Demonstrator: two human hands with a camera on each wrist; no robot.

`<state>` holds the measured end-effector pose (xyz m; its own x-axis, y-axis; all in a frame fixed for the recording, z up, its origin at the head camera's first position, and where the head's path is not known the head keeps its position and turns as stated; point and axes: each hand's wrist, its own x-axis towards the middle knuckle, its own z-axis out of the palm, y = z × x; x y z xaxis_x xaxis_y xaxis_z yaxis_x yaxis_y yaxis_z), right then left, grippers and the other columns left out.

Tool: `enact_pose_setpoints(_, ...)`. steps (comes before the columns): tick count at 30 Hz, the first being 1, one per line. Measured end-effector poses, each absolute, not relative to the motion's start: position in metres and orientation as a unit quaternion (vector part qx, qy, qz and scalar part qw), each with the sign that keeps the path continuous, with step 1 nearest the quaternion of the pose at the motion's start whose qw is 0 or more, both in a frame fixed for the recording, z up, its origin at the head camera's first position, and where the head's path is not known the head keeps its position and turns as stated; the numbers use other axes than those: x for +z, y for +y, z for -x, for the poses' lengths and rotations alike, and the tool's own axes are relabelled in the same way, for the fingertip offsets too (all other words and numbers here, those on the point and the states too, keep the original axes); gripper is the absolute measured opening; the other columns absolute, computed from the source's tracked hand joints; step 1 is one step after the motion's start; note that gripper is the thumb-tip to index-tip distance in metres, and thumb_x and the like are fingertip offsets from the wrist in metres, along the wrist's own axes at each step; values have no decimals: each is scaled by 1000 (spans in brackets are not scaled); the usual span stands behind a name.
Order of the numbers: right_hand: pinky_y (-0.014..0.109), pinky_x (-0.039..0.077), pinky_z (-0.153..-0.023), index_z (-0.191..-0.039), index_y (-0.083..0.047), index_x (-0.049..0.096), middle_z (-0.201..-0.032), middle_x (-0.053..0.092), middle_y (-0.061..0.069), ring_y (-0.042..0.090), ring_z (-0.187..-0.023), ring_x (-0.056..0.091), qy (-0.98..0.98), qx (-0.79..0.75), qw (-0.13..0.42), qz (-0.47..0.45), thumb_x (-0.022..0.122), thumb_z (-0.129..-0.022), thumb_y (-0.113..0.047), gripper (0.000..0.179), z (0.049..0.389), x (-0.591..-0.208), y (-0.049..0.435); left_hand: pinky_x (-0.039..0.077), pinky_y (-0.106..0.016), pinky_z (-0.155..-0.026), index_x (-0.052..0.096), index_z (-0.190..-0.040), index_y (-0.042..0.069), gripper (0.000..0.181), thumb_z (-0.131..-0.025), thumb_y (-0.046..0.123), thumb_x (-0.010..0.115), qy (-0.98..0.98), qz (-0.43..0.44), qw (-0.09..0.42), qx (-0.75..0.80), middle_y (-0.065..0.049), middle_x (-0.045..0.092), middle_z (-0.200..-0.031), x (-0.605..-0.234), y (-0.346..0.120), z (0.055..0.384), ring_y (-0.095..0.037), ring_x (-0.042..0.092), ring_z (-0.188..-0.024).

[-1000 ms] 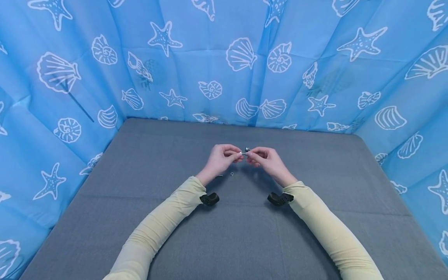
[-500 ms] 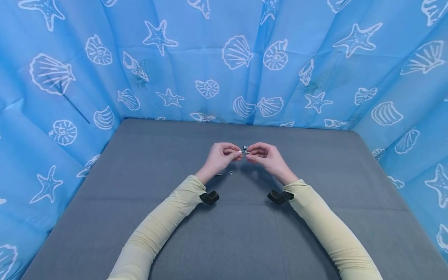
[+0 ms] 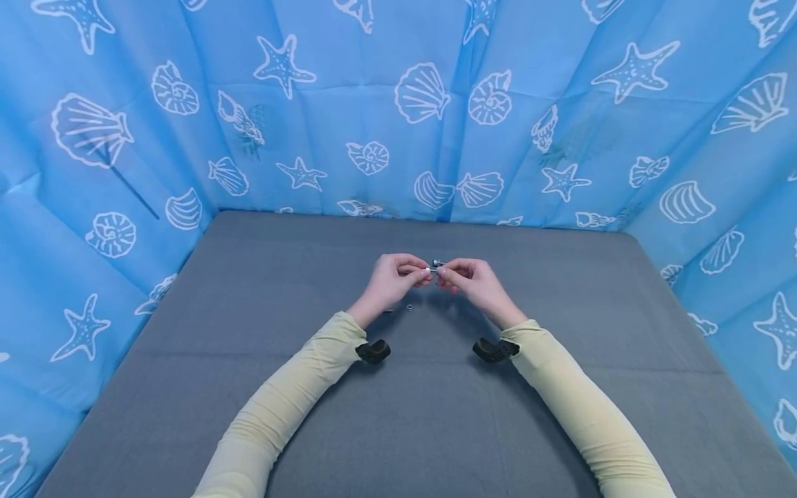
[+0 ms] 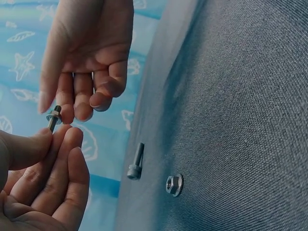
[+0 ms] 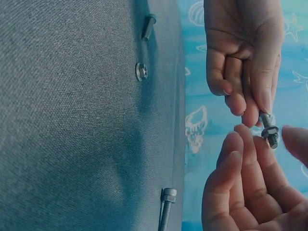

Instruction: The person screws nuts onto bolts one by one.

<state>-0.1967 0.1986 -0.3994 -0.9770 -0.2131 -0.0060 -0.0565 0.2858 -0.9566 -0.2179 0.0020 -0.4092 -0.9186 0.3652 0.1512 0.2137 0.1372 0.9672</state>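
My left hand (image 3: 394, 278) pinches the head end of a small metal bolt (image 5: 265, 118) between thumb and fingers. The bolt's threaded end points toward my right hand (image 3: 471, 280). A flange nut (image 5: 270, 132) sits around the shaft, with the thread tip (image 4: 57, 109) protruding past it. My right fingers lie beside the nut, loosely bent. In both wrist views the right thumb (image 5: 295, 141) stands a little apart from the nut. Both hands are raised above the grey table.
On the grey cloth-covered table (image 3: 398, 415) lie a loose flange nut (image 4: 174, 185) and a short bolt (image 4: 136, 163), nearer me than the hands. Another bolt (image 5: 166, 207) lies beyond the hands. A blue seashell curtain (image 3: 373, 104) encloses the back and sides.
The right thumb and fingers spread off the nut half a second ago, and have since drawn closer to it. The left hand keeps its pinch on the bolt. The head view shifted slightly.
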Motion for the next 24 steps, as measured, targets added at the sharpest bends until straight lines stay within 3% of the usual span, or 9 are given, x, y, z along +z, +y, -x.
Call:
enact_pose_setpoints(8, 50, 52, -83, -112, 7, 60, -101, 67, 20, 38, -95, 64, 776, -621, 63, 96, 67, -91, -11, 29, 195, -397, 198, 57, -40, -74, 70, -96, 0, 11, -91, 9, 67, 754, -193, 59, 625, -7, 72, -81, -411, 3, 218, -23, 70, -79)
enact_pose_setpoints(16, 51, 51, -82, -110, 1, 64, -97, 68, 15, 28, -90, 65, 795, -595, 87, 74, 61, -96, -24, 29, 197, -397, 198, 57, -39, -74, 70, -96, 0, 10, -91, 7, 66, 753, -180, 64, 630, -8, 72, -81, -411, 3, 218, -22, 70, -79)
enact_pose_setpoints(24, 44, 53, -79, -113, 5, 60, -101, 66, 18, 25, -88, 66, 782, -611, 76, 93, 65, -92, -11, 27, 199, -399, 196, 56, -42, -76, 69, -97, -2, 11, -91, 7, 66, 747, -176, 67, 638, -9, 72, -81, -412, 3, 218, -26, 70, -81)
